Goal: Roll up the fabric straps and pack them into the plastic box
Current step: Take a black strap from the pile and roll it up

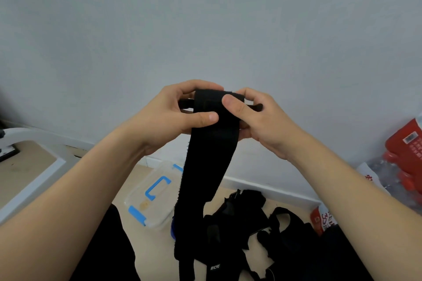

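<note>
I hold a wide black fabric strap [209, 159] up in front of the wall. My left hand [173, 114] grips its upper end from the left, thumb on the front. My right hand [258, 118] pinches the same end from the right, thumb pressed on top. The top of the strap is folded or rolled over; the rest hangs down to the floor. More black straps [262, 228] lie in a loose pile on the floor below. A clear plastic lid with blue clips [157, 191] lies on the floor to the left; the box itself is mostly hidden behind the strap.
A white-framed table or stand [34, 166] is at the left. Red packaged bottles and plastic bags [404, 157] stand at the right against the wall. A white baseboard [262, 186] runs along the far floor edge.
</note>
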### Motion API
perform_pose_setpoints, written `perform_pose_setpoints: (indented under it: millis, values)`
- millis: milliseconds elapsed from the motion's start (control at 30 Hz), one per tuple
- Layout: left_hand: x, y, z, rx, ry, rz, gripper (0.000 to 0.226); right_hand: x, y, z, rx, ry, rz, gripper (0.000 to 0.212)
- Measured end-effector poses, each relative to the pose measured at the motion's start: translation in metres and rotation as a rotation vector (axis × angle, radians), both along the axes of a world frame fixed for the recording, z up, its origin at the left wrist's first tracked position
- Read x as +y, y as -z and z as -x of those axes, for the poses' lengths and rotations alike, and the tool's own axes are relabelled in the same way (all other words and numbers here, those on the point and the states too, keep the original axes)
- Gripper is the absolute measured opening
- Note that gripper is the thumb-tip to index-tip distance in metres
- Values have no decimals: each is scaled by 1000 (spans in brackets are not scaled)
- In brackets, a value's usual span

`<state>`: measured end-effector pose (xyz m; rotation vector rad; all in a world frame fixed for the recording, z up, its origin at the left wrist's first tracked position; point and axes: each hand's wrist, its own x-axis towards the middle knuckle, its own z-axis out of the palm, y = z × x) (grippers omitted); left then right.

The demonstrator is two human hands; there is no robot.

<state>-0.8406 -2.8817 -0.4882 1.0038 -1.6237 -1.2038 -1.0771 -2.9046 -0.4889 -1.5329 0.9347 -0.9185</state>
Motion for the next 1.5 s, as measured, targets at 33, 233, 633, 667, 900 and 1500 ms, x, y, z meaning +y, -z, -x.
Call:
perform_pose_setpoints:
  millis: [33, 233, 633, 667, 900, 1500]
  values:
    - [0, -1, 2, 45, 1, -47, 44, 1, 0, -3, -12, 34, 62, 48]
    - [1, 0, 12, 65, 57, -187, 47, 6, 5, -13, 142, 72, 464, 36]
    - [4, 2, 17, 211, 121, -122, 36, 6, 7, -17, 258, 112, 556, 29]
    - [4, 1, 18, 211, 122, -142, 38, 6, 7, -17, 269, 101, 602, 25]
    - [6, 2, 19, 51, -40, 8, 39, 7, 7, -15, 201, 111, 549, 33]
    - [1, -2, 14, 179, -153, -27, 41, 16, 8, -18, 100, -98, -93, 56]
